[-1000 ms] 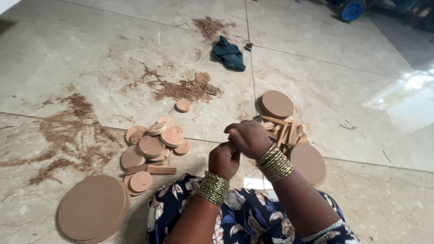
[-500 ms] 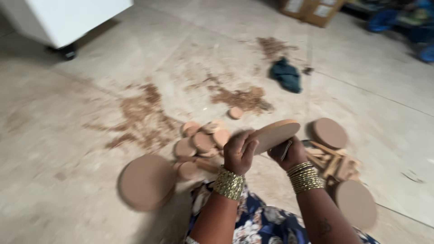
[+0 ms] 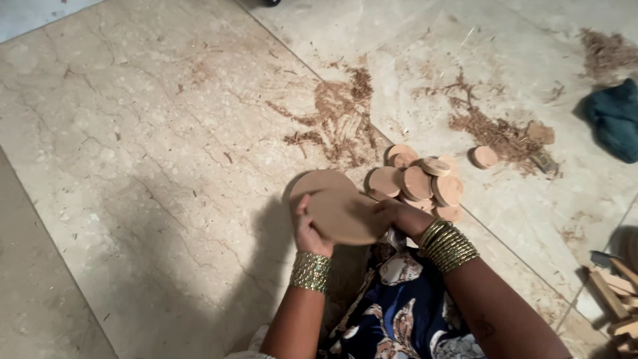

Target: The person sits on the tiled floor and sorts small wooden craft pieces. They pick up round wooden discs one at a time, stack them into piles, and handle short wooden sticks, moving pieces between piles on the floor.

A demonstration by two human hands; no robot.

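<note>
A large round wooden disc (image 3: 342, 216) is held between both hands just above the marble floor. My left hand (image 3: 307, 231) grips its left edge and my right hand (image 3: 399, 218) grips its right edge. Directly under it lies another large round disc (image 3: 319, 181), partly hidden by the held one. Both wrists carry stacks of gold bangles. To the right of the held disc sits a heap of several small wooden discs (image 3: 419, 181).
One small disc (image 3: 484, 157) lies apart near a patch of sawdust (image 3: 492, 129). More sawdust (image 3: 339, 113) is scattered farther up. A dark teal cloth (image 3: 615, 118) lies at the right edge. Wooden sticks (image 3: 615, 296) are piled at bottom right. My patterned dress (image 3: 399, 316) is below.
The view has swung left. The large disc has come down from a tilted position near the right hand and is now held flat over the other large disc.
</note>
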